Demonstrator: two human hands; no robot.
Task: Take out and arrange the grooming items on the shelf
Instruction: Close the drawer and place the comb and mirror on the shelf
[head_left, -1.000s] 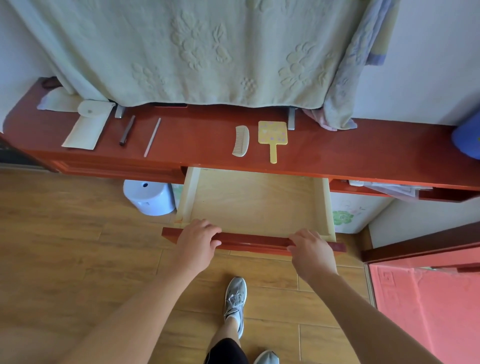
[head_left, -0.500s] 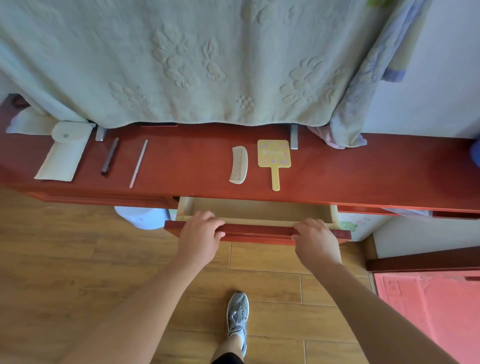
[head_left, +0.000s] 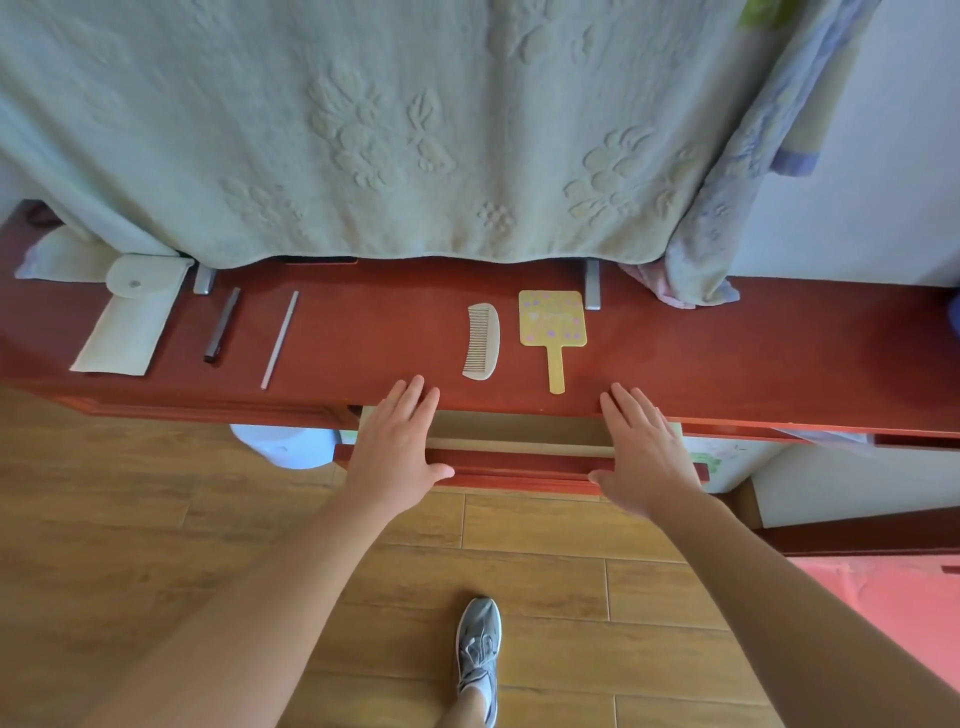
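The left hand (head_left: 397, 441) and right hand (head_left: 641, 452) lie flat, fingers straight, on the red wooden drawer front (head_left: 519, 464), fingertips (head_left: 415, 387) over the front edge of the red shelf (head_left: 389, 332).

comb (head_left: 481, 341): pale, lay flat on the shelf (head_left: 779, 353), teeth facing left
hand mirror (head_left: 552, 325): yellow, lay just right of it

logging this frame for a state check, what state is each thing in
drawer: almost shut, narrow gap showing
left hand: open, flat against the drawer front
right hand: open, flat against the drawer front
comb: lying flat on the shelf
hand mirror: lying flat, handle toward the drawer
pouch: flap closed
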